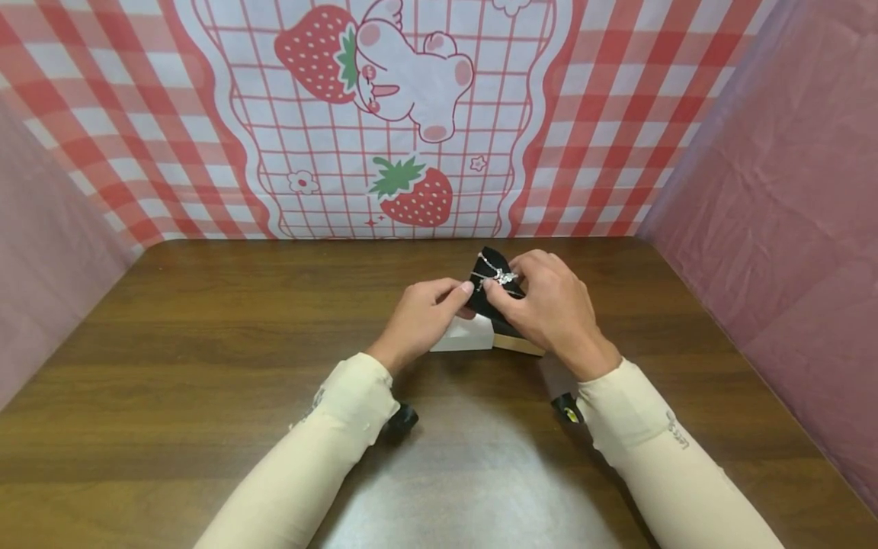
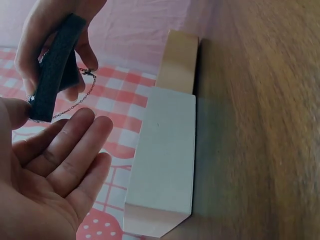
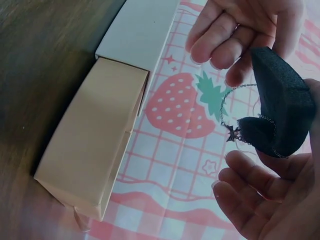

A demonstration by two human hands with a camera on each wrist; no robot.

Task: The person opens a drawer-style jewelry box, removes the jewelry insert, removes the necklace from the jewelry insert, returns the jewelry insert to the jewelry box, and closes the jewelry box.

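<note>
A bent black foam pad is held up between both hands, over a small box. A thin silver chain necklace crosses its face, and a loop with a small bow-shaped charm hangs from its back. My right hand grips the pad's right side, thumb on the front by the chain and fingers behind. My left hand pinches the pad's left edge by the thumb; in the left wrist view its other fingers extend below the pad.
On the wooden table below the hands lies a white box sleeve with a tan drawer partly pulled out. A red-and-white strawberry-print cloth stands behind the table, with pink cloth at the sides.
</note>
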